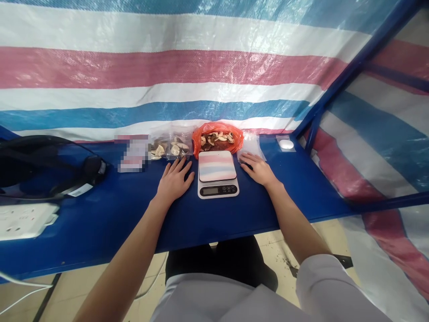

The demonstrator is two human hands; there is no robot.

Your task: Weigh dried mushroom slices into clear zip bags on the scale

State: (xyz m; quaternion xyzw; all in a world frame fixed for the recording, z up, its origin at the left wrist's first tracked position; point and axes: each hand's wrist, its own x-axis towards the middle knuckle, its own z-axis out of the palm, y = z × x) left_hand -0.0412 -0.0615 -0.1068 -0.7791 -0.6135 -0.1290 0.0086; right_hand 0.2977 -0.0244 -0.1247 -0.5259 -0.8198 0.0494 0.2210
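My left hand (174,180) lies flat on the blue table with its fingers spread, left of a white kitchen scale (217,174). Just beyond its fingertips are clear bags of dried slices (179,146), which look like mushroom. My right hand (257,168) rests to the right of the scale, fingers stretched out over the near edge of some clear plastic bags (251,145). Behind the scale sits an open red plastic bag (217,138) holding more dried slices. The scale's display looks blank, and its shiny plate carries nothing.
A small clear bag with a white round object (286,144) lies at the back right. On the left are a blurred-out packet (134,154), a black headset-like item (97,167) and a white power strip (27,220). Striped sheeting (167,67) hangs behind the blue table (134,223).
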